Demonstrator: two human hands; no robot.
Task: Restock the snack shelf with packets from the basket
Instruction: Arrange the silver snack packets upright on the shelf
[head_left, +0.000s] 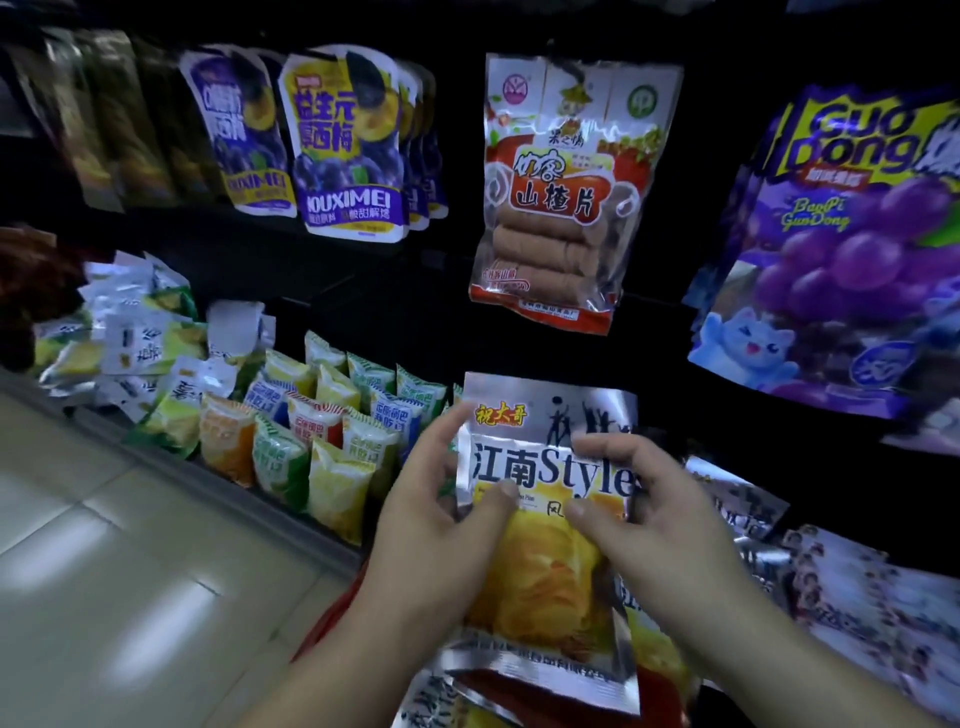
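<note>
Silver chip packet (545, 519) held upright before the shelf (234, 496), above a red basket (332, 618). Left hand (431, 519) and right hand (660, 525) grip its sides, fingers (452, 426) clamped on it. Small packets (322, 431) fill the shelf at left.

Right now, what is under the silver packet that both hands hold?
Under the silver packet show similar packets and a red basket. It, the left hand and right hand cover the rest.

Silver packet (550, 462): we read "祝大哥" and "江南Style".
Purple packet (348, 150): we read "OUXIMEI".
Clear-window packet (561, 202): we read "山楂片".
Grape packet (841, 249): we read "Guo Dong" and "BaoPi GuoDong".
</note>
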